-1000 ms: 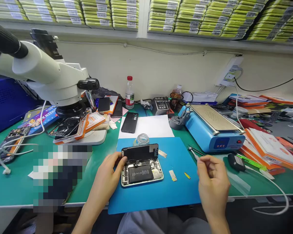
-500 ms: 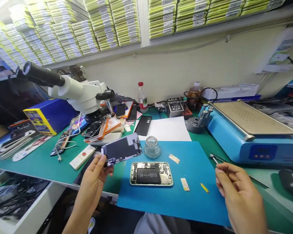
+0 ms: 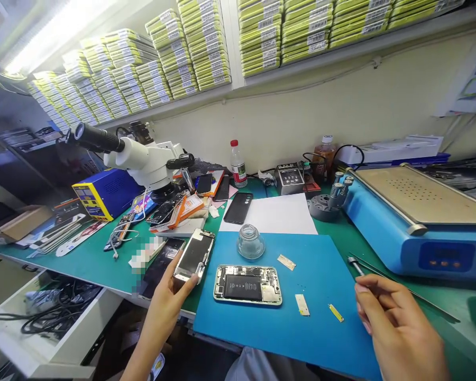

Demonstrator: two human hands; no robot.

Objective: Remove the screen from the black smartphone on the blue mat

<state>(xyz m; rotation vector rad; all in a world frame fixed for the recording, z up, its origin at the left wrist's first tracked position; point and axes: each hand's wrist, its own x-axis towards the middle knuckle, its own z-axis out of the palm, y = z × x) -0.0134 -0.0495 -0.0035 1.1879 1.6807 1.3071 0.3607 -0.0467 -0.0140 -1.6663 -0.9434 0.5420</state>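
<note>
- Left hand [image 3: 170,296] is up at the near-left edge of the bench, thumb and fingers pinched on the lower end of the detached phone screen panel [image 3: 194,255], a thin silver-backed rectangle.
- That panel rises away from the hand, tilted, hanging over the green bench mat [image 3: 83,259] just left of the blue silicone work mat [image 3: 285,323].
- Directly beneath the panel lies a dark phone [image 3: 161,267], flat on the green mat; whether the two touch, I cannot tell.
- The opened phone body [image 3: 248,284], pale-rimmed with its black battery showing, lies flat on the blue mat, just right of the held panel and apart from it.
- Right hand [image 3: 396,330] sits low at the right, fingers curled together around the handle of a slim metal-tipped screwdriver [image 3: 355,264], tip pointing up and left, well clear of the phone body.
- Between the phone body and that hand: two small strips on the blue mat, one whitish [image 3: 302,305], one yellow [image 3: 336,313].
- Behind the phone body, a small clear glass jar [image 3: 251,242]; further left, the white stereo microscope [image 3: 143,159].
</note>
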